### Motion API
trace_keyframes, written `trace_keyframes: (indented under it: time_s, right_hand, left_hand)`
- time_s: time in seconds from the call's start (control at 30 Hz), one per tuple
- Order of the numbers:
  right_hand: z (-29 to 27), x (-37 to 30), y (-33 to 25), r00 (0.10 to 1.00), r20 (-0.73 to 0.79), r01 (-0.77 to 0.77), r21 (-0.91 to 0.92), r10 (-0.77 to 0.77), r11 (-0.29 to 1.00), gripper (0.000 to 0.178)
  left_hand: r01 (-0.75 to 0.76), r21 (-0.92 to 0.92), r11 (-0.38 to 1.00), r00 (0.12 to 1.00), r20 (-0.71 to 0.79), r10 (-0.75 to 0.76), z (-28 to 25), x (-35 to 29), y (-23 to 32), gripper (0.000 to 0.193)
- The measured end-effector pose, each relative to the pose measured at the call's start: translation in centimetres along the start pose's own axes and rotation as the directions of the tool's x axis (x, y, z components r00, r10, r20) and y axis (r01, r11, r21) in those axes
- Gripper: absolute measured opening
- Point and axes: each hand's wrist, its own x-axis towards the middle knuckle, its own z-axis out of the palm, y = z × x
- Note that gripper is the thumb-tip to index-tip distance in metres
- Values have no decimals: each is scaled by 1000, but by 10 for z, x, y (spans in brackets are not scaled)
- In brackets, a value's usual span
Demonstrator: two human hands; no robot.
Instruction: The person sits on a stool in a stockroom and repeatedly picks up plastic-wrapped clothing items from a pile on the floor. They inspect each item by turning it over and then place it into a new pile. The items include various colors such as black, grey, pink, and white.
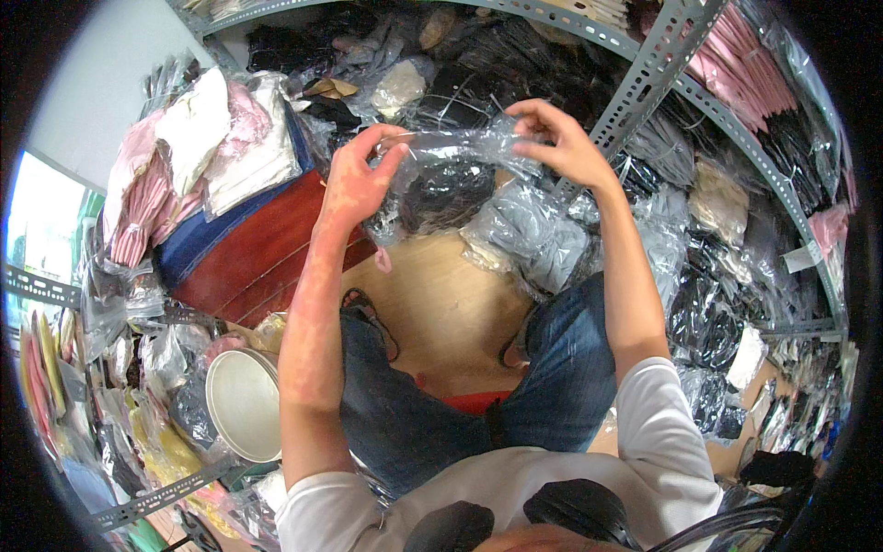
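Observation:
A clear plastic bag stretches between my two hands, above heaped packets. My left hand pinches its left end between thumb and fingers. At its right end, my right hand has curled fingers and a bent thumb around the crumpled film. Glare on the plastic hides whether anything is inside. Beneath it lies a dark bundle in clear wrap. Several grey items in plastic bags are piled just below my right hand.
Pink and white garments are stacked on a reddish-brown surface at left. A round white container stands by my left forearm. A perforated metal shelf post rises at right. Bagged goods surround the wooden floor.

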Motion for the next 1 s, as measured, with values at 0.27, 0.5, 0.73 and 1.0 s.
trace_keyframes:
  time_s: [0.27,0.5,0.73,1.0]
  right_hand:
    - [59,3,-5,939,338,160,-258,-67,953,46]
    - [54,8,3,946,311,190,-301,-92,935,21]
    - [-1,2,-3,986,160,92,-333,-40,938,17]
    - [7,5,10,998,8,62,-202,-62,978,17]
  left_hand:
    - [-185,156,970,953,272,138,37,-14,11,18]
    - [-104,63,993,978,187,91,23,-10,26,15]
    - [-44,10,999,999,-7,45,12,1,17,12]
    - [32,-203,979,991,-119,-57,6,6,-4,10]
